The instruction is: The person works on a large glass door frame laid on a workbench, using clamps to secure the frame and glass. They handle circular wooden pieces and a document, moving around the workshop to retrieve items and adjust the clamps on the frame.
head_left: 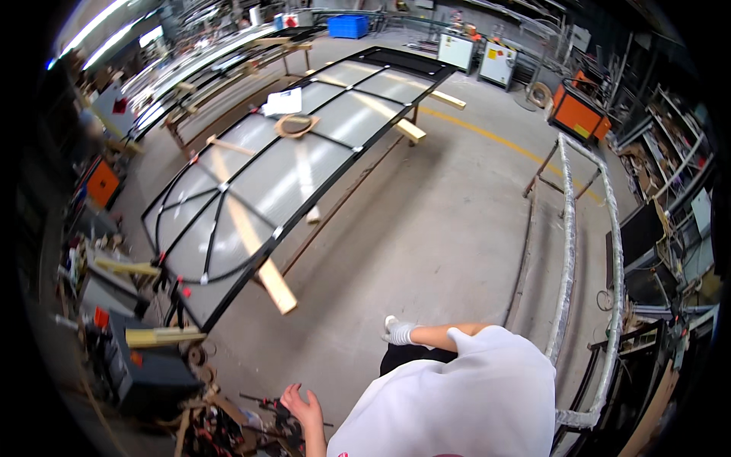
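Note:
My left hand [302, 406] is bare and raised low in the picture, its fingers apart with nothing in them. It is nearest to a cluttered pile of black and red clamps [278, 411]. My right hand [397, 331], in a pale knit glove, hangs in front of my body above the floor. Its fingers are too small and bunched to make out. Ahead on the left lies a large black metal frame [304, 215] with an arched bar pattern over translucent panels. On it rest a white flat item [283, 102] and a round tan object [297, 126].
Wooden slats [276, 286] stick out from under the frame. A long rack wrapped in silvery film [567, 251] stands to the right. Farther back are an orange machine [579, 110], white cabinets [496, 63] and a blue bin [348, 27]. Laden shelves [674, 129] line the right.

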Action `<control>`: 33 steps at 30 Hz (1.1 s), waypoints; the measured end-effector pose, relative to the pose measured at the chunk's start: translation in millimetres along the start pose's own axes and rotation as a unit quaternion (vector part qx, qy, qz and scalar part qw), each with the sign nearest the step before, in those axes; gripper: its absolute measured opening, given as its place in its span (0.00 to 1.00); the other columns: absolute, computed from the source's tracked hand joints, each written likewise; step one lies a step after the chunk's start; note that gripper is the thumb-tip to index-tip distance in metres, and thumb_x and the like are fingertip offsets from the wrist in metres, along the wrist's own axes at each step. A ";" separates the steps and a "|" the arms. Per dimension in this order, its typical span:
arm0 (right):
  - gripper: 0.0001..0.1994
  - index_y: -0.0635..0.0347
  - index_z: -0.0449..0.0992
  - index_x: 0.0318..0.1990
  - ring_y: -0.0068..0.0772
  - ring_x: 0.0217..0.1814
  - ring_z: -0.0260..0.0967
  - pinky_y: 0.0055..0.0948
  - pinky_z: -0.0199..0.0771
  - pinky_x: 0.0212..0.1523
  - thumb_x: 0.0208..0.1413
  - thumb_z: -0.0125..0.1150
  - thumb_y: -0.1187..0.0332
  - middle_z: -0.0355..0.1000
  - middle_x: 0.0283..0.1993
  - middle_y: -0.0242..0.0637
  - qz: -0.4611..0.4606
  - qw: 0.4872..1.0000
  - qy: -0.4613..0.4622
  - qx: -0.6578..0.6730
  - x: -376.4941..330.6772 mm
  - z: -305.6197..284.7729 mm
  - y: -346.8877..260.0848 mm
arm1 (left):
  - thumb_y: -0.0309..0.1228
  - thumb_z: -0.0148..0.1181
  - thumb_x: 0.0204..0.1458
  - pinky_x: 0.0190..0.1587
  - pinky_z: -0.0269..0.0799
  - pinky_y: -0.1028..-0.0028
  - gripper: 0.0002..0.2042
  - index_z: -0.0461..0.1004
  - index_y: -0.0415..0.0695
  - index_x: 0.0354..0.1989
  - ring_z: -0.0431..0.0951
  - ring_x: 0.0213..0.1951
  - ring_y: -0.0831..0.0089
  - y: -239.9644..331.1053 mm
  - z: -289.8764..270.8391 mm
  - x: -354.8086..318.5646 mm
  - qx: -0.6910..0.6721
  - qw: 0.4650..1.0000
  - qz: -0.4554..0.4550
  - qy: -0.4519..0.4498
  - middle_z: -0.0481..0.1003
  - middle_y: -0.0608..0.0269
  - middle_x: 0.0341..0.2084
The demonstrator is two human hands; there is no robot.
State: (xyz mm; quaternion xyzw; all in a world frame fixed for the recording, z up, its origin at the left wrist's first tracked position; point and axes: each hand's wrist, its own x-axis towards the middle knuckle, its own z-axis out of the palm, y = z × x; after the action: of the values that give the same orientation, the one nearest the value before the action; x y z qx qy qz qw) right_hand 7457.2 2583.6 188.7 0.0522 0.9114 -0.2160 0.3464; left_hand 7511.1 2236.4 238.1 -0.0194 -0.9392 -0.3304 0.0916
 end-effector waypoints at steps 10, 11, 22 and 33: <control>0.26 0.64 0.65 0.50 0.44 0.46 0.67 0.37 0.65 0.49 0.54 0.44 0.49 0.70 0.43 0.49 0.088 0.971 0.068 0.211 94.3 -149.3 159.3 | 0.24 0.58 0.36 0.49 0.60 0.62 0.15 0.69 0.39 0.36 0.63 0.45 0.55 204.5 173.1 258.1 -0.105 0.963 0.212 -0.126 0.67 0.53 0.38; 0.25 0.65 0.65 0.50 0.41 0.42 0.68 0.35 0.67 0.46 0.55 0.45 0.51 0.71 0.41 0.47 0.082 0.964 0.084 0.238 115.9 -149.0 177.1 | 0.24 0.58 0.36 0.49 0.61 0.62 0.15 0.69 0.39 0.36 0.63 0.45 0.55 210.1 179.6 274.6 -0.103 0.963 0.212 -0.130 0.67 0.53 0.38; 0.16 0.62 0.66 0.46 0.27 0.27 0.69 0.27 0.71 0.30 0.56 0.47 0.60 0.71 0.34 0.41 0.053 0.885 0.102 0.452 243.3 -291.0 151.4 | 0.25 0.57 0.38 0.47 0.63 0.65 0.12 0.70 0.39 0.34 0.65 0.43 0.56 202.2 258.8 502.2 -0.125 0.971 0.172 -0.106 0.69 0.54 0.36; 0.16 0.61 0.67 0.43 0.27 0.22 0.68 0.26 0.72 0.23 0.56 0.48 0.57 0.72 0.30 0.39 0.054 0.842 0.158 0.512 370.3 -487.7 145.2 | 0.27 0.56 0.40 0.47 0.63 0.65 0.13 0.69 0.38 0.37 0.67 0.42 0.55 183.1 326.2 696.1 -0.154 0.981 0.103 -0.062 0.68 0.51 0.37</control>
State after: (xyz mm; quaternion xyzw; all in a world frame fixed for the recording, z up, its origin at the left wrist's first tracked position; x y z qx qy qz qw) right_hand 6916.4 2903.9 219.8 0.3051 0.7089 -0.6218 0.1326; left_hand 6793.0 2566.2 230.2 -0.1500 -0.8739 -0.4582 0.0623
